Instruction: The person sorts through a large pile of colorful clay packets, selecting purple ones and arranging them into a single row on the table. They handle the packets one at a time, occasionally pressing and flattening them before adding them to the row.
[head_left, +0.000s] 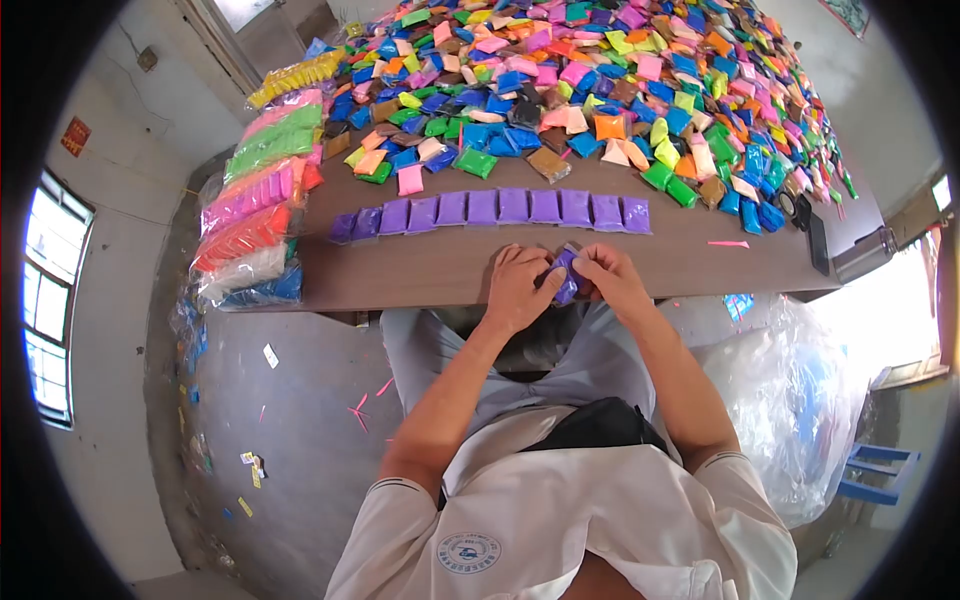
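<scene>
Between my two hands, at the table's front edge, is a small purple packet [567,277] in clear plastic, partly covered by the fingers. My left hand [518,285] grips its left side with thumb and fingers. On the other side, my right hand [612,275] pinches the packet's right edge. Just beyond the hands, a row of several purple packets [482,207] lies side by side across the brown table [400,275].
A large heap of many-coloured packets [560,80] covers the table's far part. Bundled packets in clear bags [255,190] line the left edge. At right are a pink strip [728,243], a phone [818,245] and a metal cup [865,255]. Clear plastic bags [785,410] stand on the floor.
</scene>
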